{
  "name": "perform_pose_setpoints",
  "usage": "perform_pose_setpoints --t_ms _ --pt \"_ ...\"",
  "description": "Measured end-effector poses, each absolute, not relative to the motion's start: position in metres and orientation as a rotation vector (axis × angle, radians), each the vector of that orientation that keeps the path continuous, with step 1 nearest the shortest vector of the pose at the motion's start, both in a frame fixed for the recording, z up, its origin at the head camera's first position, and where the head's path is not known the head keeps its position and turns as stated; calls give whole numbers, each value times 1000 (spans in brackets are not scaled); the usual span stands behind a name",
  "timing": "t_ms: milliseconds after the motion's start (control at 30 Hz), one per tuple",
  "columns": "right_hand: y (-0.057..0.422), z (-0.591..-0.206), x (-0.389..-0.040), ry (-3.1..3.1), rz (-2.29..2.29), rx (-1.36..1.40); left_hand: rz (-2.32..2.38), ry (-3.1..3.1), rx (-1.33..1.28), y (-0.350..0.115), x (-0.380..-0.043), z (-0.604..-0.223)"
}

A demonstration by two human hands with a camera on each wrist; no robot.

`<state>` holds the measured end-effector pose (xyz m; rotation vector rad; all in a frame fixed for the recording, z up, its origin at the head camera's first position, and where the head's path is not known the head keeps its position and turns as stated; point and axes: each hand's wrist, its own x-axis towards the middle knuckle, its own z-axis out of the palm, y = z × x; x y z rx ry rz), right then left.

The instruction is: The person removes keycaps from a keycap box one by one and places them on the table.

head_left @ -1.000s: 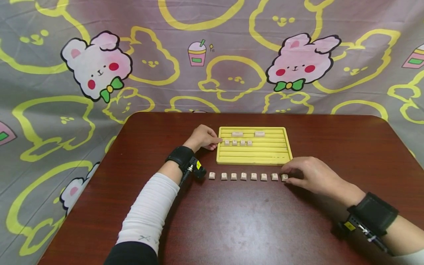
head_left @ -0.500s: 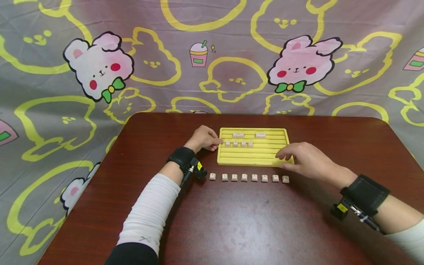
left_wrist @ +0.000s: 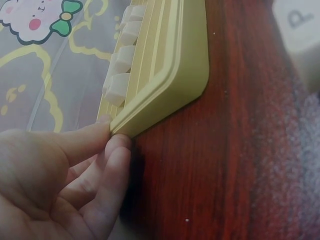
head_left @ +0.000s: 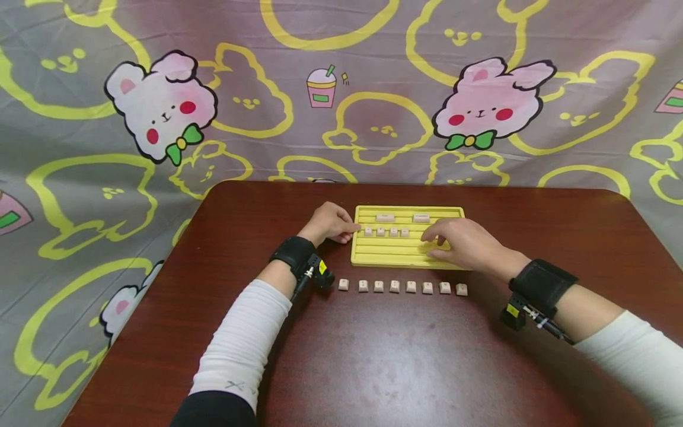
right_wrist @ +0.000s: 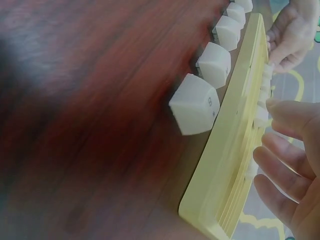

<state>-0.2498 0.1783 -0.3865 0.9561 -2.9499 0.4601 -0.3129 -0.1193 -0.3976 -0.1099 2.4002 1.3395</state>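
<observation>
My left hand (head_left: 329, 222) pinches the left rim of a shallow yellow ridged tray (head_left: 384, 251). In the left wrist view the thumb (left_wrist: 85, 145) lies at the rim, with curled fingers against the side. My right hand (head_left: 464, 244) hovers over the tray's right part, fingers loosely bent and apart, nothing between them. Several small white keycaps (head_left: 380, 232) sit in a row on a tray ridge at left. Behind them are two longer keycaps, one left (head_left: 385, 218) and one right (head_left: 421, 218), near the right fingers.
In front of the tray, several loose keycaps (head_left: 394, 287) line up on the brown table (head_left: 363, 356). The rightmost keycap (right_wrist: 195, 106) bears a dark mark. A patterned cloth (head_left: 373, 71) hangs behind the table.
My right hand has left the rightmost loose keycap and moved up and left over the tray. That keycap stays in its row. My left hand keeps its hold on the rim.
</observation>
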Motion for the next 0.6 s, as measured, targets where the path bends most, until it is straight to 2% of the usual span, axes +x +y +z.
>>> perform_pose_setpoints --t_ms 600 --pt "155 -387 -274 -2942 488 989 1339 2389 -118 -119 -314 -397"
